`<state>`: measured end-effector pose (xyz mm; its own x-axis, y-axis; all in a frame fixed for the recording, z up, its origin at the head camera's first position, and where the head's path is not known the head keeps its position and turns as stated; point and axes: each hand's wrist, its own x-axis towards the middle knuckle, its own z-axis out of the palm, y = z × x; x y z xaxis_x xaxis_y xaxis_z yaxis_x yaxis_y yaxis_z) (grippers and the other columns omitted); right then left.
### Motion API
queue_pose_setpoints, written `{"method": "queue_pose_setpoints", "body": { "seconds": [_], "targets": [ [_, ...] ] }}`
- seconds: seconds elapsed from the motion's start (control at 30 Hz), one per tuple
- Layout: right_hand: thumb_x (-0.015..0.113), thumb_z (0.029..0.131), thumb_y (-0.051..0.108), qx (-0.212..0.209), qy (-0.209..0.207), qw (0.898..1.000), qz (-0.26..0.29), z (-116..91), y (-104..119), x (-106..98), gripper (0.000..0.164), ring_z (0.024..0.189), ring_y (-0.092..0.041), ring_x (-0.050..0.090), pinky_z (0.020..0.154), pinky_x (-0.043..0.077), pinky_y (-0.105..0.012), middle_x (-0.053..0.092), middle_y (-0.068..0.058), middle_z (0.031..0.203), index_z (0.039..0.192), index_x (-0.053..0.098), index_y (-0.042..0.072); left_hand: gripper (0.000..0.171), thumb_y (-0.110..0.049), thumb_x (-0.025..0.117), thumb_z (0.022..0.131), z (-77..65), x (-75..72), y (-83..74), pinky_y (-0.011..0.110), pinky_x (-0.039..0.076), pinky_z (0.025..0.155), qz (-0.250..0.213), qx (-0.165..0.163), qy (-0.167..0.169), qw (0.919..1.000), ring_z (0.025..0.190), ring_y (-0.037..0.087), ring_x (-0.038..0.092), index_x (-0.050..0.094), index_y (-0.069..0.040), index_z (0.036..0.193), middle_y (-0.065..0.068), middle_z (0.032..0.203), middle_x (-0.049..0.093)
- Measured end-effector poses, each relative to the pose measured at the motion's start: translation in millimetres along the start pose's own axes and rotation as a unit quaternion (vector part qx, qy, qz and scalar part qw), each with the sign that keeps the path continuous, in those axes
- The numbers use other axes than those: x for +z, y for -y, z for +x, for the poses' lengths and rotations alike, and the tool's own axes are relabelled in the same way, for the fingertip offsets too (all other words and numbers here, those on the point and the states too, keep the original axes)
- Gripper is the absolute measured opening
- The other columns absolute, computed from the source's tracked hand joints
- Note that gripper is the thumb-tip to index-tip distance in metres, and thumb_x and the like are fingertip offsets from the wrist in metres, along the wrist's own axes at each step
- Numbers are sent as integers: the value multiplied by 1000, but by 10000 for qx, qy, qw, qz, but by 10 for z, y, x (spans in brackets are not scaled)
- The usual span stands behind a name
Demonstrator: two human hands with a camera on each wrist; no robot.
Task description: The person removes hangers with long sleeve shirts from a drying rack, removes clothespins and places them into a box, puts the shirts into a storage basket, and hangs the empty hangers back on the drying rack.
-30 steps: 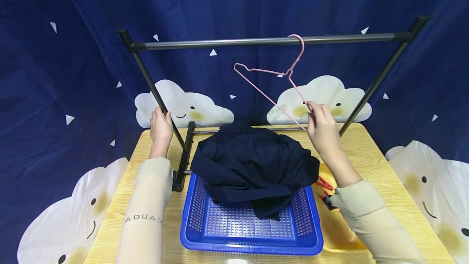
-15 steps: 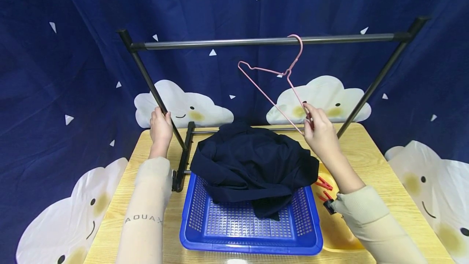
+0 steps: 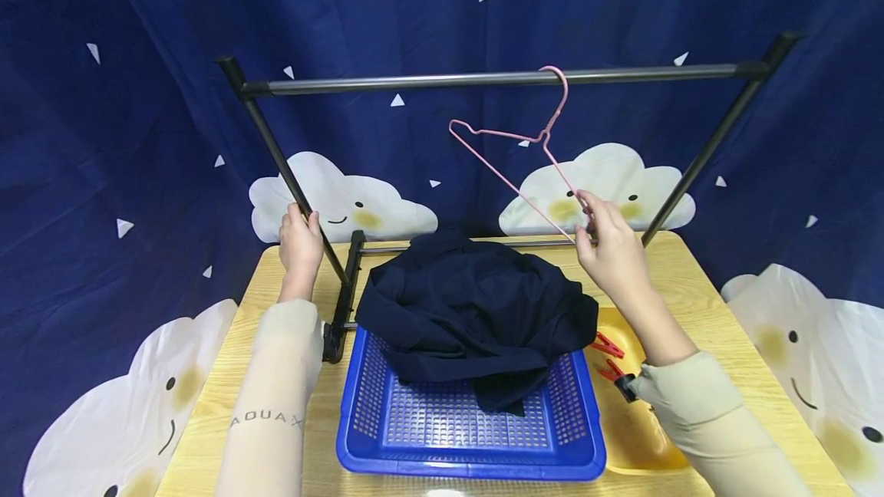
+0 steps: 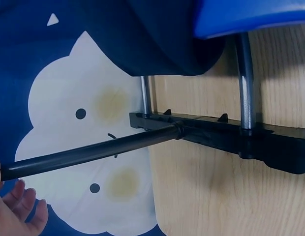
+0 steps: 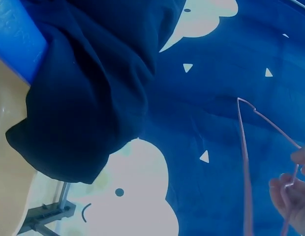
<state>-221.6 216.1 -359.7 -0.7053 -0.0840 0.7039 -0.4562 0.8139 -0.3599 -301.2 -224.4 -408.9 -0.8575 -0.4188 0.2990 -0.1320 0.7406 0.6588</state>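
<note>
My left hand (image 3: 300,248) grips the left post (image 3: 279,159) of a black clothes rack, low down. In the left wrist view its fingers (image 4: 27,204) lie under the post near the frame's edge. A thin pink clothes hanger (image 3: 547,133) has its hook over the rack's rail (image 3: 414,83), right of the middle. My right hand (image 3: 611,248) pinches the hanger's right side near its lower corner, and the hanger stands turned at a slant. In the right wrist view, fingertips (image 5: 275,189) close round the pink wire. Below lies a heap of dark navy cloth (image 3: 476,313), bunched up.
Under the cloth stands a blue plastic basket (image 3: 473,469), its front part uncovered. To its right, partly beneath my forearm, is a yellow tray (image 3: 642,443) with red clothespins (image 3: 608,345). The rack's left foot (image 4: 216,133) sits on the wooden table (image 3: 265,290) before a blue curtain (image 3: 387,6).
My right hand has shifted slightly left, then back right and up, still pinching the hanger, which turned a little with it. The left hand stays on the post.
</note>
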Motion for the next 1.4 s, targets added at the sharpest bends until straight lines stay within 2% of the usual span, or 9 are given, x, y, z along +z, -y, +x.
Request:
{"method": "queue_pose_setpoints", "body": {
  "seconds": [0.13, 0.33, 0.5, 0.57, 0.67, 0.83, 1.03, 1.23, 1.4],
  "targets": [
    [60, 79, 1, -12, -22, 9999, -98, 4, -3, -21, 48, 88, -36, 56, 69, 45, -52, 52, -20, 113, 126, 50, 6, 34, -26, 43, 97, -2, -16, -5, 55, 39, 80, -153, 33, 63, 9999, 103, 42, 48, 39, -3, 121, 24, 108, 50],
    [59, 77, -3, -410, -442, 9982, -18, 1, 51, -14, 45, 110, -40, 46, 90, 36, -51, 46, -22, 122, 122, 51, 2, 37, -27, 44, 96, -16, -27, -37, 51, 40, 78, -423, -52, 64, 9991, 97, 39, 50, 38, -1, 123, 22, 106, 48],
    [56, 77, -6, -1250, -780, 9886, 296, -53, 116, 74, 38, 105, -39, 48, 88, 36, -47, 50, -23, 115, 115, 55, -3, 42, -27, 47, 92, -81, 5, -153, 50, 37, 85, -629, -125, -782, 9949, 108, 40, 44, 35, -2, 123, 21, 117, 41],
    [56, 76, -6, -1529, -610, 9858, 338, -87, 129, 130, 37, 102, -38, 50, 87, 38, -47, 53, -23, 112, 114, 56, -3, 40, -24, 49, 90, -117, 23, -226, 49, 35, 86, -747, 72, -1151, 9905, 108, 40, 43, 36, -2, 120, 20, 117, 40],
    [58, 76, -3, -1643, -90, 9860, 264, -151, 124, 232, 39, 103, -36, 53, 88, 39, -46, 55, -20, 112, 115, 56, -1, 34, -20, 49, 88, -178, 65, -347, 47, 36, 82, -746, 704, -1260, 9867, 99, 37, 44, 39, -2, 115, 19, 108, 42],
    [60, 79, 4, -1350, 1010, 9857, -47, -265, 62, 424, 38, 105, -35, 53, 91, 39, -47, 56, -17, 113, 117, 54, 1, 34, -18, 50, 89, -277, 171, -535, 45, 36, 78, -512, 1652, -437, 9840, 93, 33, 44, 39, -2, 117, 17, 101, 44],
    [62, 83, 12, -746, 1961, 9767, -442, -360, -100, 601, 39, 106, -37, 52, 89, 40, -49, 55, -20, 113, 118, 53, -1, 44, -28, 48, 92, -384, 345, -638, 50, 37, 86, 327, 1811, 991, 9779, 110, 36, 44, 35, -4, 128, 19, 119, 47],
    [61, 86, 22, 189, 2740, 9586, -758, -430, -309, 724, 52, 112, -43, 46, 89, 37, -56, 46, -27, 123, 129, 44, 0, 54, -40, 41, 95, -512, 529, -580, 54, 34, 92, 1521, 1586, 2618, 9398, 121, 38, 38, 33, -4, 134, 21, 131, 41],
    [56, 88, 37, 1127, 3168, 9378, -863, -451, -414, 801, 63, 111, -51, 43, 83, 36, -63, 39, -31, 130, 136, 35, 2, 67, -51, 33, 95, -610, 648, -529, 55, 28, 99, 1890, 1231, 3597, 9054, 130, 41, 27, 24, -4, 142, 23, 143, 26]
  ]
}}
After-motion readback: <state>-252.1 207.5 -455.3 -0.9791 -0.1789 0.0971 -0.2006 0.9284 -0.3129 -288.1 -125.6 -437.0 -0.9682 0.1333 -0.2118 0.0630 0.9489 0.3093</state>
